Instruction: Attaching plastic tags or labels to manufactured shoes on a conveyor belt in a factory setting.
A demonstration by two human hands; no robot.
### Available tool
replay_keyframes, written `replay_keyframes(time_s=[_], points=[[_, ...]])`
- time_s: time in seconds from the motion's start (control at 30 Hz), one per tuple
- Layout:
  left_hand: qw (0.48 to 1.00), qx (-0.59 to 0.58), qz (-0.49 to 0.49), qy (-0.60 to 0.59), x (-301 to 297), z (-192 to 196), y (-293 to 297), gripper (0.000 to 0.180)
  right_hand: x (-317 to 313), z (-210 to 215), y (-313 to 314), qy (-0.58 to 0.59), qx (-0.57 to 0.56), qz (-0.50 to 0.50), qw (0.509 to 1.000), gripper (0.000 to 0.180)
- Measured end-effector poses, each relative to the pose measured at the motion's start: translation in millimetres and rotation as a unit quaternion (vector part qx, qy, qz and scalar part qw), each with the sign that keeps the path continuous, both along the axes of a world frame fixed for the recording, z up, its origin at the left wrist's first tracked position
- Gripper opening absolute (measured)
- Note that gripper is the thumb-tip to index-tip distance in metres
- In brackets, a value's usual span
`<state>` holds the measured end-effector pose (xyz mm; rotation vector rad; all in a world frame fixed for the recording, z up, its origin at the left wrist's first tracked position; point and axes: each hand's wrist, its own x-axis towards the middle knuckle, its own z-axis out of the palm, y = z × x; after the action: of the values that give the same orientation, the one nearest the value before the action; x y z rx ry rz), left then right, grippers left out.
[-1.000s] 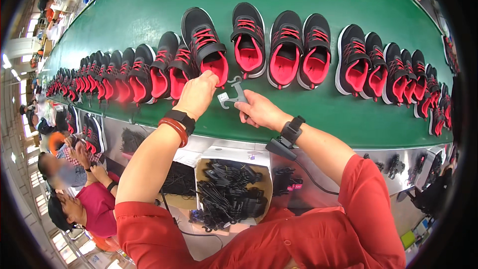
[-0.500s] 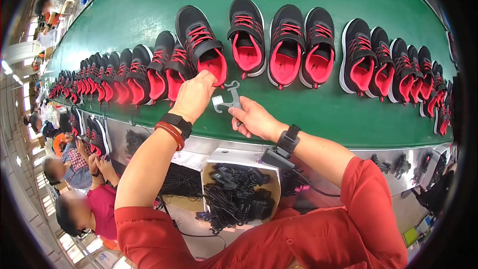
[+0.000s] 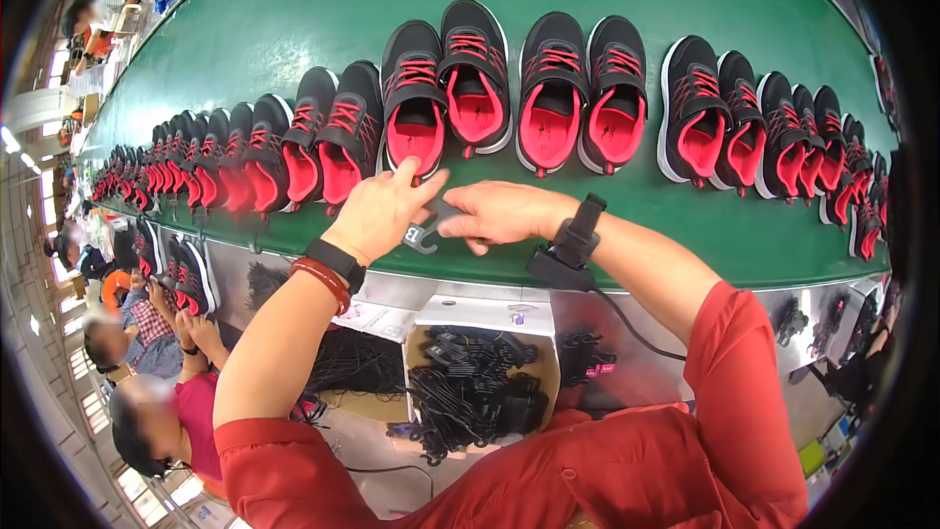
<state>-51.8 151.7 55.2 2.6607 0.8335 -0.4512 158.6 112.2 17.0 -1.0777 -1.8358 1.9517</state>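
Two black sneakers with red laces and red lining stand side by side on the green table just beyond my hands: a left one (image 3: 413,88) and a right one (image 3: 474,64). My left hand (image 3: 380,208) grips the heel of the left sneaker, a fingertip at its collar and another finger reaching toward my right hand. Between the fingers of my right hand (image 3: 507,210) is a grey plastic shoe hanger (image 3: 423,237) with a small white size mark. Its hooked end points left, close below the sneaker heel; the rest is hidden by my fingers.
More matching sneakers (image 3: 556,88) run in a row along the green table (image 3: 294,15) to both sides. Below its near edge stands an open carton (image 3: 482,315) of black hangers (image 3: 470,392). People (image 3: 162,421) sit at the lower left. A cable hangs from my right wrist device.
The left sneaker has moved right, up against its neighbour, with my left hand at its heel. My right hand has brought the hanger left and slightly down, close to my left hand.
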Motion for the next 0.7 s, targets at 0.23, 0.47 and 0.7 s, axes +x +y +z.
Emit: replay_keyframes(time_s=[0.23, 0.47, 0.7], points=[[0.983, -0.059, 0.169, 0.028, 1, 17, -1, 0.044, 31, -8, 33, -0.284, 0.525, -0.066, 0.800, 0.010], [0.958, -0.125, 0.253, -0.044, -14, -3, 0, 0.038, 28, -12, 39, -0.239, 0.538, -0.009, 0.808, 0.030], [0.944, -0.140, 0.300, -0.013, -11, -1, -2, 0.034, 21, -5, 40, -0.242, 0.566, 0.016, 0.788, 0.026]])
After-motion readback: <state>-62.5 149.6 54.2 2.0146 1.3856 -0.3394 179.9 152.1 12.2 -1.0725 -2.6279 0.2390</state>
